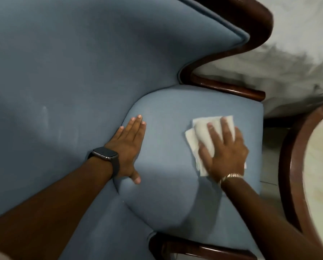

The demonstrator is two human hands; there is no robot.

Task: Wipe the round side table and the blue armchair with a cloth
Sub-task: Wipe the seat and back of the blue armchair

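Head view, looking down on the blue armchair. Seat cushion fills the centre, backrest spreads across the left and far side.

Right hand lies flat on the cushion's right part, palm down, fingers spread and pressing a folded white cloth against the fabric. No pinch or curl: the cloth is pinned under the palm, not gripped. Cloth edges stick out on the far and left sides of the hand. Gold bracelet on that wrist.

Left hand also flat on the cushion, near its left edge where it meets the backrest. Its fingers are straight and close together, thumb out to the near side, holding nothing. Dark smartwatch on that wrist. The two hands are well apart.

Dark wooden arm rail runs along the far side of the seat, another rail shows at the near edge.

Round side table at the right edge, just beside the chair, dark wood rim around a pale top, only partly in frame and blurred. White shaggy rug on the floor far right.
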